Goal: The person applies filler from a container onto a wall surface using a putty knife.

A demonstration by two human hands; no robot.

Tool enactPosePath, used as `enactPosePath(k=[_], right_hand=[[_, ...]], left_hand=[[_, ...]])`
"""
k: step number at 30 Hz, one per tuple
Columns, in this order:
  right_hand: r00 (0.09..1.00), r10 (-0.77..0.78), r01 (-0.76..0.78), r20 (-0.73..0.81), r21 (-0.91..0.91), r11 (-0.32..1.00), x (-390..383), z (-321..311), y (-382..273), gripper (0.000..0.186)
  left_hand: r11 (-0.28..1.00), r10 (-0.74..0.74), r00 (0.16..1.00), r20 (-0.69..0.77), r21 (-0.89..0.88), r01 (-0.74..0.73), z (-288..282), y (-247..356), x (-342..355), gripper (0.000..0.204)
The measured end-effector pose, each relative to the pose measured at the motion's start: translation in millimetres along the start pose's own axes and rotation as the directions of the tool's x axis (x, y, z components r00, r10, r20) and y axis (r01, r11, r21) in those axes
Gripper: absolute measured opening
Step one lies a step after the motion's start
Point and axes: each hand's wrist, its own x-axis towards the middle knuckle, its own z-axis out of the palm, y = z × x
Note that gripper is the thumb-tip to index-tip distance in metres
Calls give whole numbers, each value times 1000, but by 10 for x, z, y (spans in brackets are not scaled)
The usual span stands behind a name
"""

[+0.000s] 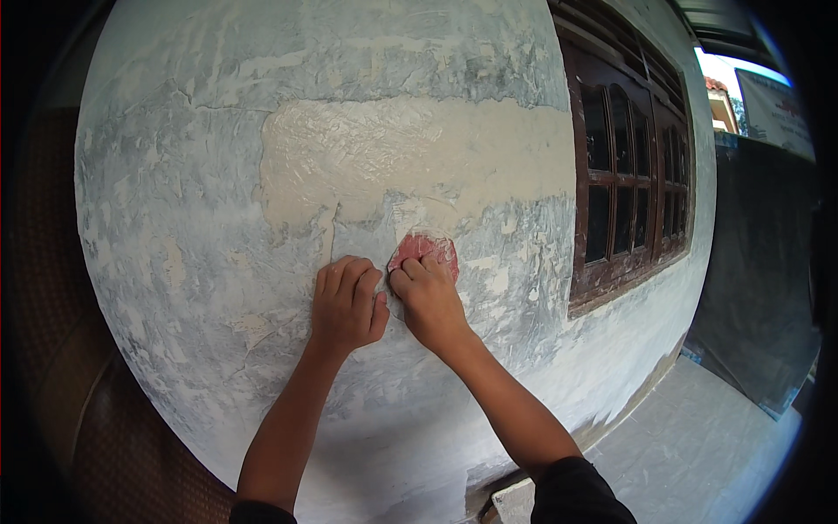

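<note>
Head view: right hand [431, 301] grips flat, smeared red scraper [443, 248]; wall [188, 253] rough.

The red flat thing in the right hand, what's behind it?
Behind the red flat thing is the wall; streaky cream and grey show around it. The part covered by it and the right hand can't be seen.

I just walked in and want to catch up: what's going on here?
Someone's right hand grips a flat red tool at a patchy wall, just below a cream patch. The left hand is beside it at the wall, fingers curled; whether it holds anything is hidden.
</note>
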Motion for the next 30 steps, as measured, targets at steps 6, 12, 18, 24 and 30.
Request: enactPosePath(k=[6, 12, 18, 24, 30], right_hand=[[996, -81, 82, -42, 44, 996, -267, -343, -62, 20], [980, 199, -194, 3, 248, 949, 3, -1260, 198, 21], [968, 247, -243, 42, 395, 886, 533, -1534, 680, 19], [927, 347, -361, 143, 593, 719, 930, -1451, 860, 21], [956, 292, -252, 6, 521, 816, 1096, -1103, 898, 24]], left_hand=[[1000, -8, 1000, -2, 22, 8, 6, 15, 26, 42], [999, 43, 999, 21, 13, -43, 31, 94, 131, 41], [999, 27, 1000, 12, -24, -26, 255, 124, 319, 36], [997, 11, 1000, 9, 81, -12, 319, 157, 315, 25], [999, -18, 1000, -1, 45, 18, 312, 155, 329, 19]])
